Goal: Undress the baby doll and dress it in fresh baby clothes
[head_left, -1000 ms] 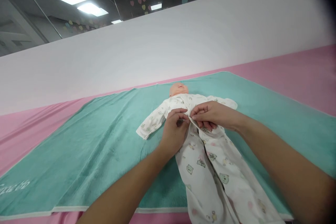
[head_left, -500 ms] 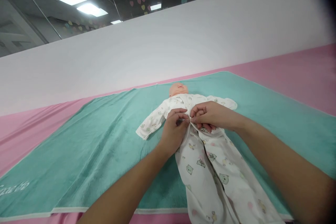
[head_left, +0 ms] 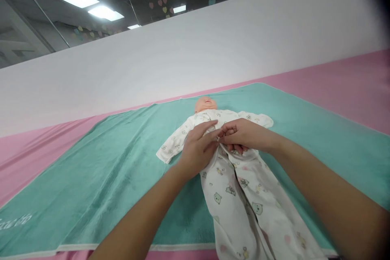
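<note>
my left hand (head_left: 196,150) flat on the bear-print onesie (head_left: 234,187), right hand (head_left: 246,135) pinching its front edge, loads of room on the teal towel (head_left: 100,183) both sides, white lettering (head_left: 15,222) too blurry to read

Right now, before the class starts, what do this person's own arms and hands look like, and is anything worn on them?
Both arms are bare. The left forearm and right forearm show no sleeve in view, and the left hand and right hand wear no gloves. No watch, bracelet or ring can be seen on either.
</note>
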`<action>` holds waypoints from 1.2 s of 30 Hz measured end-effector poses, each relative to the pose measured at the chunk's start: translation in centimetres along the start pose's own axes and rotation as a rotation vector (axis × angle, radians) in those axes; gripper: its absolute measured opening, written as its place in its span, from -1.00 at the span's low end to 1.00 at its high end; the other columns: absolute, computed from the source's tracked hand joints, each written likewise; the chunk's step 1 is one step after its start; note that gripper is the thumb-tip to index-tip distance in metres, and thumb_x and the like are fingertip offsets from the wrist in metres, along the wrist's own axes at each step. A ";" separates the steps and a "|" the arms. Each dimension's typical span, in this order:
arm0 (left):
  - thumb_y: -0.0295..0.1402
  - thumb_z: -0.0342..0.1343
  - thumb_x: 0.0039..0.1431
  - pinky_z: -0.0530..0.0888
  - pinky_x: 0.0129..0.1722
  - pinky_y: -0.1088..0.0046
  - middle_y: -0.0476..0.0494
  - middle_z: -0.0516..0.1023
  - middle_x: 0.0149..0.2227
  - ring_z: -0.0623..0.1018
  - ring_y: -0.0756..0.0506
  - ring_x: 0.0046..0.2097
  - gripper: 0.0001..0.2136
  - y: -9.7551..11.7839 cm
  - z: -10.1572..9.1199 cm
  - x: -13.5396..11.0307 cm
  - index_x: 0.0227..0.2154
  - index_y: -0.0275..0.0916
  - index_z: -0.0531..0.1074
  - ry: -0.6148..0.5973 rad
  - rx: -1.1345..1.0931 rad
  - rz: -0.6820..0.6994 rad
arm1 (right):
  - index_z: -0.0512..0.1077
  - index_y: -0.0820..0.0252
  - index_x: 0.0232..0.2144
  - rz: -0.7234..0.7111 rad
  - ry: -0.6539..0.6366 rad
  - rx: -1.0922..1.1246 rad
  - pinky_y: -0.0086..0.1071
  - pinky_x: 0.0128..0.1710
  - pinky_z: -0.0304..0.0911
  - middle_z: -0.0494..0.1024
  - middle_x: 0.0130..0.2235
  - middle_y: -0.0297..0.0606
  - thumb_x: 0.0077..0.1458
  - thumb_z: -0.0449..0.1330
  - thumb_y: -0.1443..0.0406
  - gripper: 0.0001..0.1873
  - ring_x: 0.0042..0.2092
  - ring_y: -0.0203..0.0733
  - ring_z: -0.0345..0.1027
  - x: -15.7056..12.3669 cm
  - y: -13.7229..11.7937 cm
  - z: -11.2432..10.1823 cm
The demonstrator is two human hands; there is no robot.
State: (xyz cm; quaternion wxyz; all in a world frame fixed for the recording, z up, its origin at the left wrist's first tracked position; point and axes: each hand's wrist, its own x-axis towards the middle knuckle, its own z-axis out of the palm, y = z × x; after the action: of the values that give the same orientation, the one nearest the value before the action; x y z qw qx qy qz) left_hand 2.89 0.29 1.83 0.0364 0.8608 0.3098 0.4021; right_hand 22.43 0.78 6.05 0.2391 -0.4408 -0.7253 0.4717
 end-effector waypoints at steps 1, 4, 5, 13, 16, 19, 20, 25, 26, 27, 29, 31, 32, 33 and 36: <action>-0.47 -0.03 0.20 0.28 0.10 0.24 -0.10 0.33 0.10 0.27 -0.10 0.16 -0.69 0.0 0.0 0.0 -0.01 -0.07 0.34 -0.010 0.019 0.027 | 0.43 0.21 -0.44 0.001 -0.002 0.008 -0.52 -0.63 0.12 0.50 -0.53 -0.30 -0.04 0.15 0.22 -0.84 -0.59 -0.38 0.26 0.0 0.0 0.0; -0.44 -0.02 0.21 0.34 0.03 0.28 -0.09 0.45 -0.03 0.37 -0.09 0.05 -0.76 0.1 0.0 0.0 -0.10 -0.10 0.41 -0.015 0.034 0.012 | 0.45 0.21 -0.43 0.016 -0.005 0.029 -0.52 -0.63 0.11 0.50 -0.52 -0.29 -0.05 0.16 0.22 -0.83 -0.59 -0.37 0.26 0.0 0.0 0.0; -0.42 -0.01 0.21 0.36 0.00 0.28 -0.10 0.47 -0.07 0.40 -0.09 0.02 -0.79 0.2 0.0 0.1 -0.13 -0.12 0.42 -0.017 0.038 -0.010 | 0.46 0.21 -0.41 0.022 -0.003 0.030 -0.52 -0.63 0.10 0.50 -0.52 -0.29 -0.05 0.17 0.21 -0.82 -0.58 -0.37 0.26 0.0 0.0 0.0; -0.43 0.05 0.15 0.38 -0.07 0.31 -0.09 0.51 -0.21 0.43 -0.07 -0.08 -0.92 0.5 0.0 0.3 -0.29 -0.18 0.40 0.006 0.016 -0.024 | 0.45 0.18 -0.45 0.029 -0.003 0.013 -0.51 -0.64 0.10 0.50 -0.53 -0.31 -0.07 0.18 0.21 -0.84 -0.59 -0.36 0.27 0.1 0.1 0.0; -0.48 0.05 0.13 0.35 0.00 0.29 -0.08 0.48 -0.09 0.39 -0.07 0.01 -0.89 0.6 0.0 0.4 -0.29 -0.16 0.37 -0.006 -0.032 -0.033 | 0.44 0.18 -0.47 0.033 0.009 0.014 -0.50 -0.64 0.10 0.51 -0.54 -0.32 -0.08 0.17 0.22 -0.86 -0.60 -0.37 0.26 0.2 0.2 0.1; -0.50 0.06 0.12 0.35 -0.05 0.31 -0.07 0.47 -0.09 0.40 -0.08 -0.03 -0.85 0.8 -0.1 0.5 -0.25 -0.15 0.34 -0.026 -0.028 -0.094 | 0.44 0.18 -0.47 0.038 0.005 0.014 -0.50 -0.64 0.09 0.52 -0.53 -0.31 -0.08 0.17 0.23 -0.86 -0.60 -0.37 0.27 0.3 0.3 0.1; -0.49 0.07 0.11 0.36 -0.07 0.32 -0.06 0.48 -0.13 0.41 -0.08 -0.05 -0.84 0.8 -0.2 0.5 -0.24 -0.15 0.34 -0.035 -0.016 -0.108 | 0.44 0.18 -0.46 0.040 0.001 0.013 -0.50 -0.64 0.09 0.52 -0.53 -0.31 -0.08 0.17 0.23 -0.86 -0.59 -0.37 0.27 0.3 0.3 0.1; -0.45 0.01 0.17 0.32 -0.11 0.34 -0.04 0.49 -0.25 0.39 -0.08 -0.12 -0.87 0.9 -0.2 0.5 -0.24 -0.16 0.36 -0.083 0.058 -0.097 | 0.38 0.20 -0.46 0.035 0.006 0.034 -0.51 -0.64 0.08 0.52 -0.52 -0.29 -0.07 0.17 0.22 -0.85 -0.59 -0.37 0.27 0.2 0.4 0.0; -0.45 -0.01 0.18 0.32 -0.11 0.34 -0.04 0.50 -0.25 0.39 -0.07 -0.13 -0.87 0.9 -0.2 0.5 -0.24 -0.16 0.37 -0.087 0.062 -0.089 | 0.37 0.20 -0.46 0.033 0.007 0.040 -0.51 -0.64 0.08 0.52 -0.52 -0.29 -0.07 0.17 0.23 -0.86 -0.59 -0.37 0.27 0.2 0.4 0.0; -0.44 -0.03 0.20 0.31 -0.11 0.34 -0.04 0.50 -0.24 0.40 -0.07 -0.14 -0.87 0.9 -0.1 0.5 -0.23 -0.15 0.38 -0.090 0.064 -0.083 | 0.37 0.20 -0.47 0.033 0.007 0.044 -0.51 -0.64 0.07 0.51 -0.52 -0.30 -0.08 0.17 0.23 -0.86 -0.59 -0.37 0.27 0.2 0.4 0.0; -0.42 -0.05 0.22 0.30 -0.11 0.34 -0.05 0.50 -0.24 0.40 -0.07 -0.15 -0.85 0.8 0.0 0.5 -0.23 -0.15 0.39 -0.092 0.061 -0.069 | 0.37 0.19 -0.47 0.032 0.004 0.050 -0.50 -0.64 0.07 0.51 -0.53 -0.31 -0.09 0.18 0.25 -0.88 -0.60 -0.37 0.27 0.2 0.5 0.0; -0.41 -0.06 0.23 0.30 -0.11 0.34 -0.05 0.51 -0.23 0.41 -0.06 -0.15 -0.85 0.7 0.0 0.5 -0.24 -0.15 0.40 -0.089 0.055 -0.057 | 0.38 0.18 -0.46 0.029 -0.005 0.057 -0.50 -0.64 0.08 0.51 -0.53 -0.33 -0.11 0.20 0.25 -0.87 -0.60 -0.37 0.27 0.1 0.4 -0.1; -0.41 -0.07 0.23 0.30 -0.11 0.33 -0.05 0.51 -0.23 0.41 -0.06 -0.16 -0.84 0.6 0.0 0.4 -0.24 -0.16 0.40 -0.085 0.052 -0.051 | 0.39 0.18 -0.45 0.030 -0.013 0.062 -0.50 -0.63 0.08 0.51 -0.53 -0.33 -0.11 0.21 0.24 -0.86 -0.59 -0.37 0.27 0.1 0.4 -0.1; -0.41 -0.07 0.23 0.30 -0.11 0.33 -0.06 0.51 -0.23 0.41 -0.06 -0.16 -0.84 0.6 0.1 0.4 -0.24 -0.16 0.41 -0.081 0.050 -0.046 | 0.40 0.19 -0.44 0.033 -0.019 0.069 -0.50 -0.63 0.09 0.51 -0.53 -0.32 -0.11 0.22 0.23 -0.85 -0.59 -0.37 0.27 0.1 0.4 -0.1; -0.40 -0.07 0.24 0.30 -0.12 0.32 -0.07 0.50 -0.22 0.40 -0.07 -0.16 -0.83 0.5 0.1 0.4 -0.24 -0.16 0.42 -0.080 0.068 -0.047 | 0.42 0.19 -0.40 0.040 -0.031 0.092 -0.49 -0.61 0.13 0.50 -0.52 -0.31 -0.08 0.21 0.22 -0.82 -0.58 -0.37 0.27 0.0 0.5 -0.2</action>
State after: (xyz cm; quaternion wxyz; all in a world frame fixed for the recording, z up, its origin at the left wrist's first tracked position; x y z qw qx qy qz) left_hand 3.43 0.10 2.17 0.0290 0.8694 0.3418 0.3555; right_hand 22.75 0.95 5.72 0.2384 -0.4365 -0.6974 0.5159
